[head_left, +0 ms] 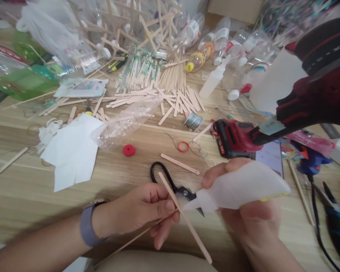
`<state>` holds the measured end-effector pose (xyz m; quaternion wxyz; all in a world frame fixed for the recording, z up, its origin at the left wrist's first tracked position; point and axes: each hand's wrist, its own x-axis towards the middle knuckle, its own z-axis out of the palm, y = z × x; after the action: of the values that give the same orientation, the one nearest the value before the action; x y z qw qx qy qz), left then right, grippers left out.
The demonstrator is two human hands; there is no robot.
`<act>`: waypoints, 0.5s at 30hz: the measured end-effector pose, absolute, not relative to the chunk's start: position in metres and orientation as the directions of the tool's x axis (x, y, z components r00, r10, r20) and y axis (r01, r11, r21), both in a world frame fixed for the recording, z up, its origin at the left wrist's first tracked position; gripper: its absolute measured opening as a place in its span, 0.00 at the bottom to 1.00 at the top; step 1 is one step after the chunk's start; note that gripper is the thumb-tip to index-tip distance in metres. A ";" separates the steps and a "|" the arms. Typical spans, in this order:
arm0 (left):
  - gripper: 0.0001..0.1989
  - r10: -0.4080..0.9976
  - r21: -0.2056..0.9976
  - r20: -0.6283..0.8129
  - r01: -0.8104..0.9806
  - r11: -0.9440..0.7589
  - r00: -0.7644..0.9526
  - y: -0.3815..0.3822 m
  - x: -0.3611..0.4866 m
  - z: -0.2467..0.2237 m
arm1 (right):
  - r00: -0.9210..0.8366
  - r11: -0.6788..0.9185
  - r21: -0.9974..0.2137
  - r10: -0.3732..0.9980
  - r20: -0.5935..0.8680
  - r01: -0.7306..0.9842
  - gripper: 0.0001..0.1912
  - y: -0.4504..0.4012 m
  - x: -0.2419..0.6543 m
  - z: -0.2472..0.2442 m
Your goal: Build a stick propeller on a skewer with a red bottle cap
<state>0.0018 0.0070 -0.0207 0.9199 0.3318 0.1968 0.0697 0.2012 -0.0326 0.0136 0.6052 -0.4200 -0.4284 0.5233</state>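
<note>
My left hand point(155, 211), with a watch on its wrist, pinches a flat wooden stick point(195, 236) together with a thin skewer point(136, 237) that crosses it. In my right hand point(252, 219) is a white squeeze bottle point(243, 184), tilted so that its nozzle points left and meets the flat stick near the crossing. Black-handled scissors point(170, 177) lie on the table just behind my left fingers. Another flat stick point(180, 164) rests beyond the scissors.
A red cap point(129, 150), a wire spool point(194, 121) and white paper point(73, 151) lie ahead. At the right stand a red cordless drill point(238, 136) and pliers point(336, 223). Plastic bottles point(222, 36) and loose sticks point(184, 100) crowd the back.
</note>
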 end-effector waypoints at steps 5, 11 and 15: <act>0.21 0.265 0.638 -0.307 -0.009 0.770 0.914 0.008 0.003 -0.021 | 0.102 0.073 -0.960 0.994 0.047 -0.272 0.21 -0.033 0.201 0.014; 0.21 0.294 0.645 -0.303 -0.032 0.764 0.907 0.007 0.004 -0.020 | 0.102 0.064 -0.961 0.994 0.037 -0.269 0.21 -0.033 0.200 0.014; 0.19 0.308 0.647 -0.324 -0.028 0.762 0.894 0.007 0.003 -0.016 | 0.094 0.076 -0.960 0.994 0.052 -0.268 0.20 -0.032 0.200 0.015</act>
<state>0.0031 0.0069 -0.0162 0.9146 0.3327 0.2107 0.0919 0.1996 -0.0325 0.0151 0.6007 -0.4315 -0.4209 0.5252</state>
